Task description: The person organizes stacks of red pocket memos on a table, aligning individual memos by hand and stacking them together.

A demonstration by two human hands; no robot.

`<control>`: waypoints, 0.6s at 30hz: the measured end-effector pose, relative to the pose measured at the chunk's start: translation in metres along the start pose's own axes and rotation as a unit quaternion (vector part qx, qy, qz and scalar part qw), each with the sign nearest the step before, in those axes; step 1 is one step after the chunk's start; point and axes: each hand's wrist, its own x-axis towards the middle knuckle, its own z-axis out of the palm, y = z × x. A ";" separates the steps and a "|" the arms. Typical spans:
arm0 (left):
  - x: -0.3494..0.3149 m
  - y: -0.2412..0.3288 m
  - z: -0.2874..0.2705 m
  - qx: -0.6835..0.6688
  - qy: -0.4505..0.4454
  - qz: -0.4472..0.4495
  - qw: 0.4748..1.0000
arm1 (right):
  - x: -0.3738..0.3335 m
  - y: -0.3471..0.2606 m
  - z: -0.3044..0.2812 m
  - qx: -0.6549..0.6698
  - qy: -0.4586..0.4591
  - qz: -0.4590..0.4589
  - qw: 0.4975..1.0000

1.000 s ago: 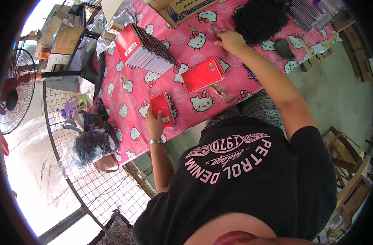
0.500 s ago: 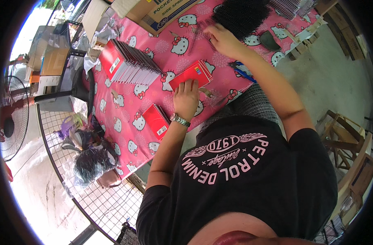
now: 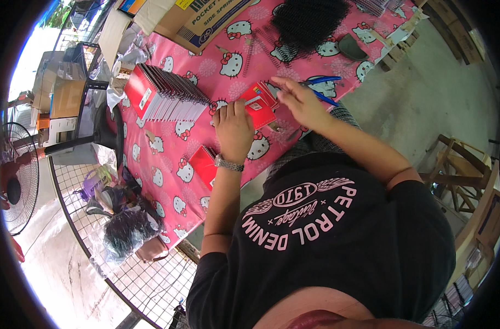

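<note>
My left hand (image 3: 233, 127), a metal-banded watch on its wrist, is curled at the left edge of a small red notebook (image 3: 262, 116) with a white label. More red covers lie fanned out beneath and behind it. Off the notebook's right edge is my right hand (image 3: 303, 107), thumb and forefinger apart; no held thing shows between them. Blue-handled pliers (image 3: 322, 82) lie beyond my right wrist. Left of my left forearm is a red spiral notebook (image 3: 203, 164), partly covered by it. A row of red notebooks with dark spirals (image 3: 170, 93) stands at the left.
A pink patterned cloth (image 3: 151, 189) covers the table. Black spiral coils (image 3: 310, 24) are heaped at the far side, with loose coils (image 3: 249, 57) beside them. A cardboard box (image 3: 198, 24) stands at the back; a dark curved piece (image 3: 352, 48) lies right. A fan (image 3: 20, 178) stands far left.
My right hand has come back from the coils to the small notebook's right side. My left hand has shifted slightly left, and a white-labelled red cover now shows on top.
</note>
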 end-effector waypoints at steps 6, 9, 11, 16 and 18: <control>-0.008 0.012 0.018 -0.008 0.057 -0.029 0.998 | -0.022 -0.020 0.019 0.009 -0.121 0.070 0.990; -0.010 0.003 0.016 -0.029 0.041 0.004 0.999 | 0.004 -0.008 0.001 -0.108 -0.078 -0.085 0.987; -0.011 0.000 0.012 -0.047 0.029 0.020 0.998 | 0.009 -0.009 -0.002 -0.124 -0.065 -0.146 0.979; -0.008 0.003 0.005 -0.060 0.030 0.030 0.997 | 0.019 -0.008 -0.013 -0.141 -0.095 -0.201 0.965; -0.008 0.007 0.003 -0.062 0.031 0.024 0.997 | 0.020 -0.009 -0.013 -0.143 -0.101 -0.219 0.960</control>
